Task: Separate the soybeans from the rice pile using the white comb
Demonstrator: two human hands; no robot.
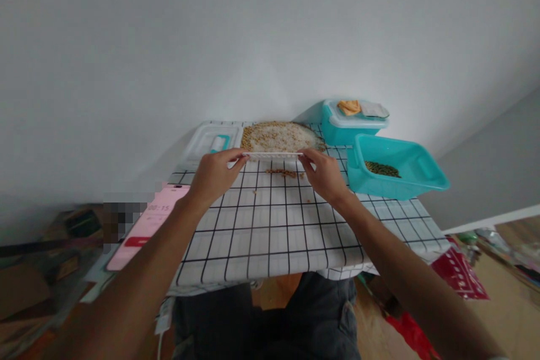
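Observation:
My left hand (217, 173) and my right hand (323, 173) each grip one end of a flat white tray edge (273, 154). The tray (253, 153) lies on the checked tablecloth (270, 230) and carries a spread of yellowish beans and white grains (279, 136). Both hands have their fingers closed on the tray's near rim. A few loose beans (282, 172) lie on the cloth just in front of the tray, between my hands.
A teal basin (422, 174) with green beans stands at the right, and a lidded teal box (342, 128) stands behind it. A clear lid (208, 143) lies at the left. A pink phone (145, 225) rests at the table's left edge. A white wall rises behind.

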